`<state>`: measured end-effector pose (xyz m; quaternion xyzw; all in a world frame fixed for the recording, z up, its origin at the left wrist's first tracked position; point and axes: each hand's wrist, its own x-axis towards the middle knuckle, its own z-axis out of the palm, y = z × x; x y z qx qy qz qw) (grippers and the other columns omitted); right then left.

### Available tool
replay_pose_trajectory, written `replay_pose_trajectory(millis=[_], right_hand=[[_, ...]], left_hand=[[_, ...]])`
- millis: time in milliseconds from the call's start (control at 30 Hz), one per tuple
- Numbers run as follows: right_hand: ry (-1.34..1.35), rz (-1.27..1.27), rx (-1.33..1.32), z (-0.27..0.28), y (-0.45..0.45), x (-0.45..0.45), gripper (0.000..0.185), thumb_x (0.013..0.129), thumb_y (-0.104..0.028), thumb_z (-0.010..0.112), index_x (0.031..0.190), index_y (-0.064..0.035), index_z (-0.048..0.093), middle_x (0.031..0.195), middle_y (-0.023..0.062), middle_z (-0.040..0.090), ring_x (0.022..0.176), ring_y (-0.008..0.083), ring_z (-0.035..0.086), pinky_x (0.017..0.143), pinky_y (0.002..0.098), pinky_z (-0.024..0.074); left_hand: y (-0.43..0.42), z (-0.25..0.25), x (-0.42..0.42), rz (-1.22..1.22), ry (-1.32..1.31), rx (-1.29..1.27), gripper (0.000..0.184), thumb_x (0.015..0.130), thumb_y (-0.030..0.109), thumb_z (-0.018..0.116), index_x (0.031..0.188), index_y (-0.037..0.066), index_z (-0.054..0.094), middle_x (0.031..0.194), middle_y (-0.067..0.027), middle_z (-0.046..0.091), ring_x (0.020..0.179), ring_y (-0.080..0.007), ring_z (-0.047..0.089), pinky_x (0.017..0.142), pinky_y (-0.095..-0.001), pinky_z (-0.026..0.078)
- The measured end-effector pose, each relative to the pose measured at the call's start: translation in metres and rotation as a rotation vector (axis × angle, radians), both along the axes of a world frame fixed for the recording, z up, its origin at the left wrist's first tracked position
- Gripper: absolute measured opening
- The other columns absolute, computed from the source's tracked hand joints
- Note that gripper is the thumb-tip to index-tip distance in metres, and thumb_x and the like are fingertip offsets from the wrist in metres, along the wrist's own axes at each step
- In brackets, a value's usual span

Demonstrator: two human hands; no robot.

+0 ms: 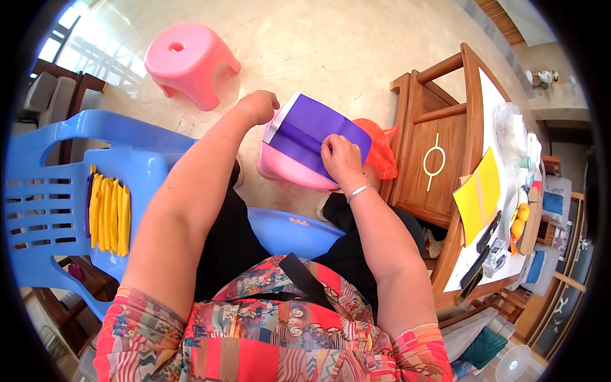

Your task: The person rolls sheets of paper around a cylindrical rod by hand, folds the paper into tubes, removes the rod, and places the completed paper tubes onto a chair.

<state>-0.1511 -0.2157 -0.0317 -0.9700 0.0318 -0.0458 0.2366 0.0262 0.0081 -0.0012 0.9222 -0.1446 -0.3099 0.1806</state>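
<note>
A creased purple sheet with a whitish strip along its left edge lies over a pink stool in front of my knees. My left hand is closed just beyond the sheet's far left corner; what its fingers hold, if anything, is hidden. With a bracelet on its wrist, my right hand rests on the sheet's right part. Its fingers are curled together and pinch at the sheet's surface near the crease.
A second pink stool stands on the floor ahead. On my left, a blue plastic chair holds several yellow packets. A red plastic bag sits by the wooden table, which carries a yellow envelope, fruit and other items.
</note>
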Motion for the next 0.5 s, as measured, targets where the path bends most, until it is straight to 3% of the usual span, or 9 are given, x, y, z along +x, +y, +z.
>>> replay_pose_trajectory(millis=[100, 333, 433, 500], right_hand=[[0.019, 0.001, 0.016, -0.001, -0.002, 0.001, 0.008, 0.09, -0.018, 0.068, 0.088, -0.0105, 0.069, 0.085, 0.0103, 0.071, 0.085, 0.034, 0.069, 0.078, 0.0496, 0.0508], [0.028, 0.008, 0.073, -0.002, -0.006, 0.004, 0.008, 0.091, -0.019, 0.069, 0.09, -0.0112, 0.069, 0.086, 0.01, 0.071, 0.086, 0.0336, 0.07, 0.077, 0.0496, 0.0512], [0.049, -0.002, 0.089, -0.003, -0.007, 0.005, 0.008, 0.092, -0.02, 0.069, 0.09, -0.0113, 0.069, 0.087, 0.0102, 0.071, 0.087, 0.0339, 0.07, 0.077, 0.0499, 0.0513], [0.056, -0.011, 0.092, -0.008, -0.007, 0.006, 0.009, 0.092, -0.02, 0.069, 0.09, -0.0115, 0.069, 0.087, 0.0103, 0.071, 0.087, 0.0342, 0.069, 0.078, 0.0501, 0.0514]], left_hand=[[-0.001, 0.019, -0.004, 0.008, 0.01, 0.005, 0.029, 0.091, 0.009, 0.059, 0.113, 0.012, 0.078, 0.119, -0.0136, 0.075, 0.111, -0.0303, 0.071, 0.097, -0.0398, 0.055], [-0.026, 0.043, -0.028, -0.286, -0.078, -0.012, 0.019, 0.084, 0.013, 0.064, 0.096, 0.011, 0.078, 0.096, -0.0146, 0.076, 0.092, -0.0313, 0.073, 0.083, -0.0419, 0.057], [-0.034, 0.021, -0.048, -0.424, -0.139, -0.102, 0.019, 0.08, 0.012, 0.066, 0.094, 0.011, 0.078, 0.095, -0.0132, 0.076, 0.094, -0.0313, 0.072, 0.084, -0.0432, 0.057], [-0.037, -0.002, -0.064, -0.525, -0.361, -0.152, 0.017, 0.078, 0.01, 0.07, 0.094, 0.012, 0.076, 0.096, -0.0107, 0.072, 0.098, -0.0298, 0.07, 0.086, -0.0432, 0.056]])
